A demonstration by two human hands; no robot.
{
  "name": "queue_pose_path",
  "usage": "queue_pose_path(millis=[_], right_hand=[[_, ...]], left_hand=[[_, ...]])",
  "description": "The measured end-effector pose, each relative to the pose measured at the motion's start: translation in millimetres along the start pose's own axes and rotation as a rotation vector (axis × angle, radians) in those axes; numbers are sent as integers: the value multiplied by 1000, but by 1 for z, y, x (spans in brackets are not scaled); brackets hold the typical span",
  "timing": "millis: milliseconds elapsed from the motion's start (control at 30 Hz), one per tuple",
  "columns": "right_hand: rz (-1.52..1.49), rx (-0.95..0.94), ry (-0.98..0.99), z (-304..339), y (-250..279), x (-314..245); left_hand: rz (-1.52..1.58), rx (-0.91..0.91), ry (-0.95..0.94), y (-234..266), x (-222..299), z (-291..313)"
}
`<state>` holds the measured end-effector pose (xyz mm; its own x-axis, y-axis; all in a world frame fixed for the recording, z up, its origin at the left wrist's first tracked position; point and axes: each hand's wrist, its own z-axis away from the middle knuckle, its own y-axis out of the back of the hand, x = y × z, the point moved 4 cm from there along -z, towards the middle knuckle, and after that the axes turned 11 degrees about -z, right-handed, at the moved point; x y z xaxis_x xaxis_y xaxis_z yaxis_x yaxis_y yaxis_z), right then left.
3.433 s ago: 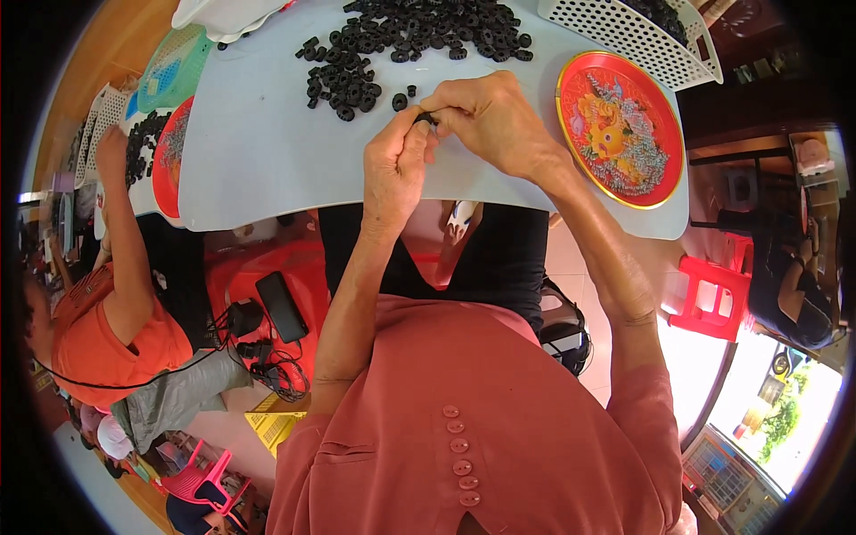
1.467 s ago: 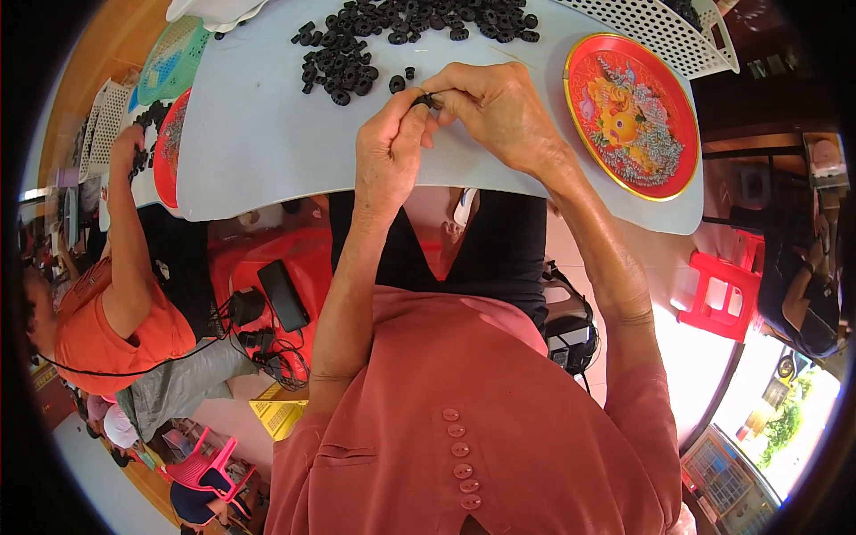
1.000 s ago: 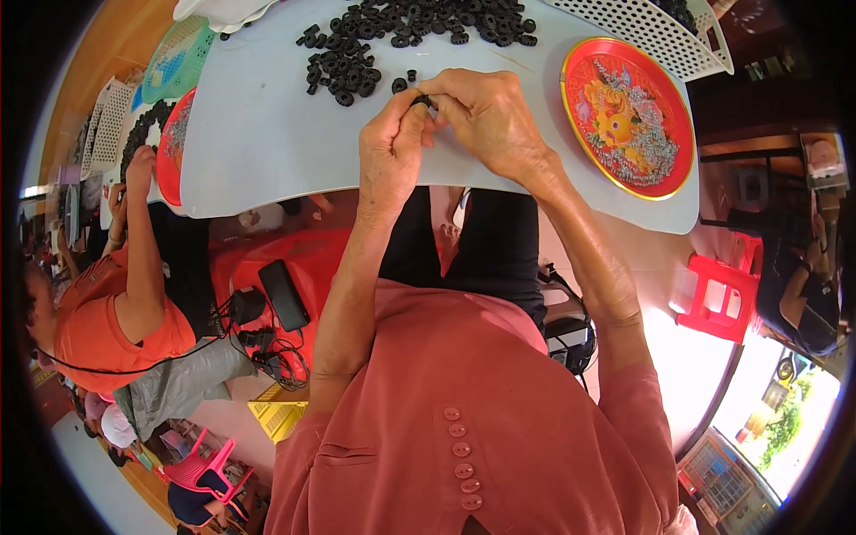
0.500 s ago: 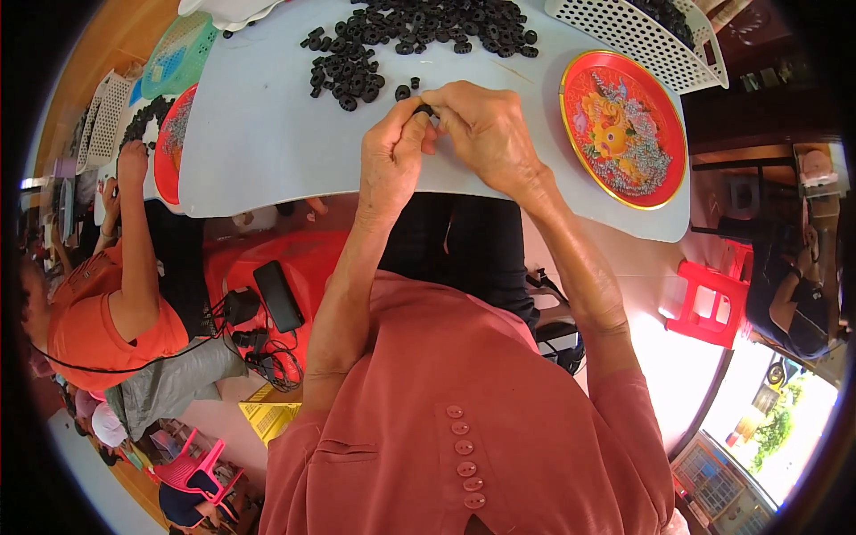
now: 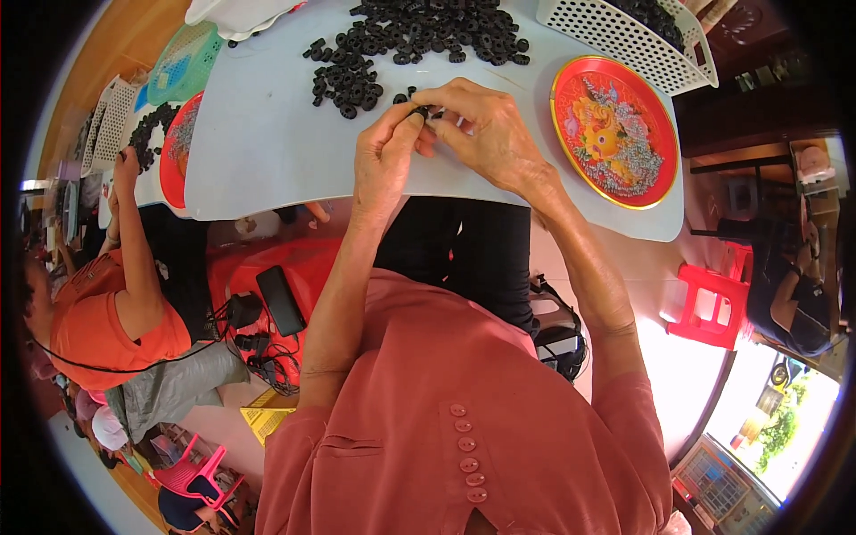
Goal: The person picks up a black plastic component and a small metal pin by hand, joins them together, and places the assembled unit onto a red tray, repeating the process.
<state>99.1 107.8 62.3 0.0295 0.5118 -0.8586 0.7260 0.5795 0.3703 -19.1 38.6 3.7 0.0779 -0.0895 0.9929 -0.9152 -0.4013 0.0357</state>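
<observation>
left hand [image 5: 382,165]: pinching a black part [image 5: 421,112], best held steady
right hand [image 5: 490,134]: fingertips beside it, pinch unclear; gentle pressure seems wise

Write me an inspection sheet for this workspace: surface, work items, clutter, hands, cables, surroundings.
Surface: pale, smooth-looking table.
Work items: pile of small black parts; two loose parts near the hands; red tray of small silvery bits; white basket with more black pieces.
Clutter: white container at the table's far left.
Hands: left hand pinches a black part; right hand has its fingers at it, grip unclear.
Cables: tangled black cables by a black box on a red seat, below table level.
Surroundings: co-worker in orange at left; red stool at right.
</observation>
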Motion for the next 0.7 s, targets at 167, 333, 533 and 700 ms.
queue_pose_path(millis=[167,333,533,700], right_hand=[[39,41,134,3,2,-4],[250,106,292,0,-6,1],[288,92,365,2,-17,10],[273,102,401,2,-17,16]], left_hand=[[142,13,53,-2,-2,-1],[234,53,124,-3,6,2],[282,53,161,1,3,4],[78,-129,145,6,2,-2]])
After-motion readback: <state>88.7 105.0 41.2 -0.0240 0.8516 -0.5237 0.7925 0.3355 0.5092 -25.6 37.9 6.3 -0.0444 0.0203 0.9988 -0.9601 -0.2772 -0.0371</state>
